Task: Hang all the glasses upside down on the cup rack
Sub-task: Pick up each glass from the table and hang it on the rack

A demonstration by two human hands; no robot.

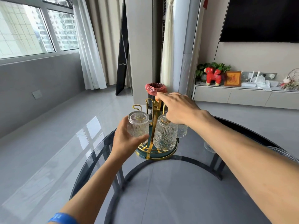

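Left hand point(125, 139) grips inverted glass point(138, 124); right hand point(178, 107) pinches cup rack point(155, 126) top.

Both forearms are bare to the frame edge, with no sleeves visible. The left wrist carries a blue wristband point(63, 218) with pale, illegible markings, seen at the near left edge. No rings or watch are visible on the left hand point(125, 141) or the right hand point(178, 107).

I'm gripping an upside-down ribbed glass point(138, 125) with my left hand point(127, 139) beside the gold cup rack point(155, 113) | my right hand point(178, 107) is pinching the rack's top handle | a second inverted glass point(165, 133) is hanging on the rack over the glass table point(161, 183)
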